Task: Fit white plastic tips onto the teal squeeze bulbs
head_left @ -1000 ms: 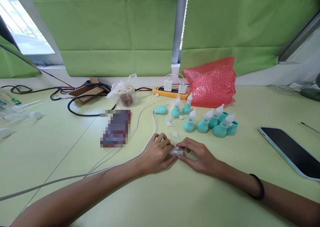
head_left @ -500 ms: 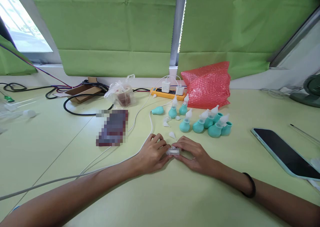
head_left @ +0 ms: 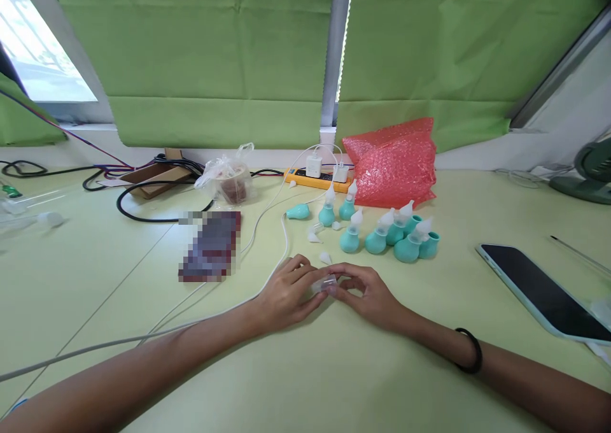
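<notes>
Between both hands is a small clear plastic tube [head_left: 325,284], held just above the table [head_left: 334,382]. My left hand [head_left: 292,293] has its fingers closed around the tube's left end. The thumb and fingertips of my right hand [head_left: 365,293] pinch its right end. Beyond the fingers lies a loose white pointed tip [head_left: 325,258], with another white tip [head_left: 314,237] further back. Several teal rubber bulbs stand behind my right hand, most fitted with clear necks and white tips, such as this bulb with a tip [head_left: 350,239]. One bare teal bulb [head_left: 298,212] lies on its side.
A phone [head_left: 544,290] lies at right, near a green fan base [head_left: 585,188]. At the back are a red bubble-wrap bag [head_left: 391,165], an orange power strip [head_left: 315,179] and a tape roll in plastic [head_left: 231,184]. A white cable [head_left: 258,293] passes by my left arm.
The clear tube has tilted, its right end now higher. My right fingers have shifted over its end and closer to my left fingers. The view has shifted slightly.
</notes>
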Demonstrator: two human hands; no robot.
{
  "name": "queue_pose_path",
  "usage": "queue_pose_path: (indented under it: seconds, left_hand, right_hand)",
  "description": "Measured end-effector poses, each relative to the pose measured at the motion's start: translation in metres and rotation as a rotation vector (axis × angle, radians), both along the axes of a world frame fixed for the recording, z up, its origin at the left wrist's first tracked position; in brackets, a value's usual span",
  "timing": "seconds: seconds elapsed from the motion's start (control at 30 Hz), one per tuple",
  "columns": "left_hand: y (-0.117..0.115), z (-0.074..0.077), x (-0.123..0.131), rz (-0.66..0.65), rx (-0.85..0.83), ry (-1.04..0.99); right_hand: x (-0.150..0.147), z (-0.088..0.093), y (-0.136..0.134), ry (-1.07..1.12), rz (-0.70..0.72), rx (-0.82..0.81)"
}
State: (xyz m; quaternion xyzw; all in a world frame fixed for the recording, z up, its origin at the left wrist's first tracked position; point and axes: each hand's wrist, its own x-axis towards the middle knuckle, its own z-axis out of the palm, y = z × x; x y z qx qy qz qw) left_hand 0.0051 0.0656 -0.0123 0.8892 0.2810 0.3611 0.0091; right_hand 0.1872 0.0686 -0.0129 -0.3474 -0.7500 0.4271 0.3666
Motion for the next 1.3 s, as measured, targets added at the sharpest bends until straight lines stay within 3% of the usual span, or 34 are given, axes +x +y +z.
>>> queue_pose_path:
  seconds: [0.13, 0.3, 0.47, 0.57, 0.97, 1.2, 1.3]
  left_hand:
    - [0.0006, -0.0021, -0.0012, -0.088, -0.014, -0.063]
    - [0.0023, -0.0014, -0.0004, -0.049, -0.047, -0.171]
    - [0.0042, -0.0014, 0.0001, 0.006, 0.006, -0.27]
    - [0.0042, -0.0014, -0.0004, 0.046, -0.019, -0.254]
    - [0.0059, -0.0006, -0.0001, 0.001, -0.002, -0.242]
    - [0.0021, -0.0003, -0.0014, 0.138, -0.092, -0.163]
    - [0.0016, -0.0003, -0.0013, 0.123, -0.078, -0.161]
  right_hand:
    - [0.0007, 0.0012, -0.0002, -0.02, 0.033, 0.043]
    - [0.0007, -0.0012, -0.0017, 0.037, 0.001, 0.095]
    - [0.0005, -0.0015, -0.0015, 0.066, -0.056, -0.01]
    - [0.0003, -0.0015, -0.0002, 0.059, -0.064, -0.058]
    - [-0.0004, 0.0008, 0.0012, -0.004, -0.072, -0.031]
    - [-0.0005, 0.0012, 0.001, -0.005, -0.075, -0.042]
    - [-0.0004, 0.0015, 0.001, -0.001, -0.074, -0.044]
